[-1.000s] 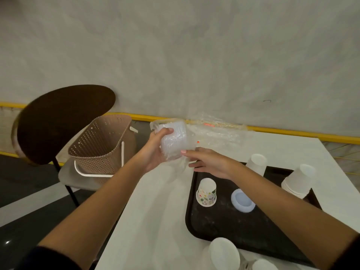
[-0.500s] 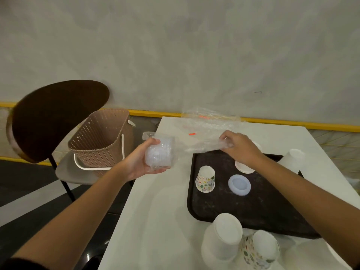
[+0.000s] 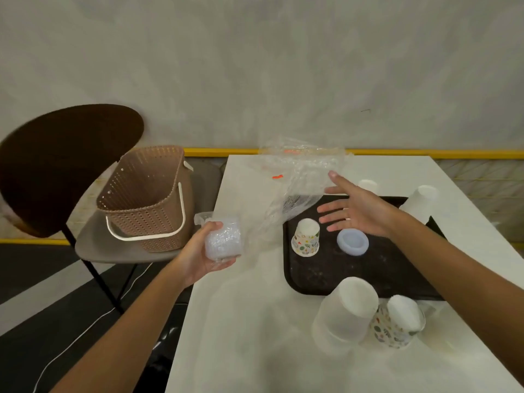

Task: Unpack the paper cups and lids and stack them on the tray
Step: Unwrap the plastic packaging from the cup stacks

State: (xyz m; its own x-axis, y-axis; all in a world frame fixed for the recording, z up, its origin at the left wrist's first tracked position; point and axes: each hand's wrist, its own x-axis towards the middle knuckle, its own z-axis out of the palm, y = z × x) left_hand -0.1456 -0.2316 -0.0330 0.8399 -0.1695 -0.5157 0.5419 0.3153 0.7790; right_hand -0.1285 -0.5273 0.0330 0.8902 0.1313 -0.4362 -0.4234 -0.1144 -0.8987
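The left hand [image 3: 200,259] grips a short stack of translucent white lids [image 3: 224,241] off the table's [image 3: 241,321] left edge, with crinkled clear wrap [image 3: 295,180] trailing from it. The right hand [image 3: 357,212] hovers, fingers spread, over the black tray [image 3: 326,276].

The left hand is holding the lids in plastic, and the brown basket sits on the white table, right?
Not quite. The left hand does hold the plastic-wrapped lids, but the head view shows the brown basket on the chair seat beside the white table, not on it.
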